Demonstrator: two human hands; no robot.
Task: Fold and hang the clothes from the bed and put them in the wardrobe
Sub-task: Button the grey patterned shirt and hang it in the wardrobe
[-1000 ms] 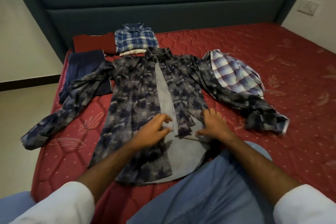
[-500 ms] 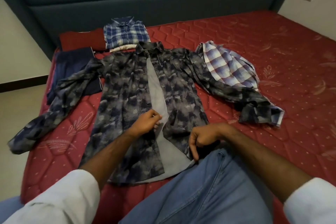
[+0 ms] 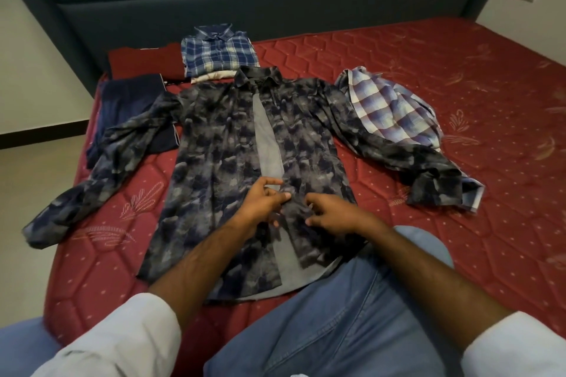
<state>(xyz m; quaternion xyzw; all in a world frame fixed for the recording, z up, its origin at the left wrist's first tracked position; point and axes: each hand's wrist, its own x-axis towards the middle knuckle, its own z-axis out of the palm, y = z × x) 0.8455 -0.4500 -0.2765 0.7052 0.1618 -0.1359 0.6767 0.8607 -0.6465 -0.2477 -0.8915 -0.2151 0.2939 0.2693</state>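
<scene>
1. The dark patterned shirt (image 3: 232, 156) lies flat on the red bed (image 3: 428, 76), front side up. Its collar is far from the fingers and its bottom edge is near the person's knees. So its long way runs straight out from the person.
2. Both hands are on the lower middle of the shirt, where its two front edges meet. The left hand (image 3: 263, 202) has its thumb and first fingers (image 3: 283, 196) curled, and they seem to pinch the left front edge.
3. The right hand (image 3: 332, 213) is just beside it, on the right front edge. Its fingers are bent like a claw. I cannot tell if they hold cloth or only press on it.
4. Above the fingers the front is open, and the grey inside shows as a long strip.
5. I think the step is closing the front. The two edges are near each other, so each hand only needs a small pull inward.
6. Both arms reach forward, with the palms mostly down.
7. Past the collar sits a folded blue checked shirt (image 3: 219, 50). A loose checked shirt (image 3: 389, 107) lies far right of the fingers.
</scene>
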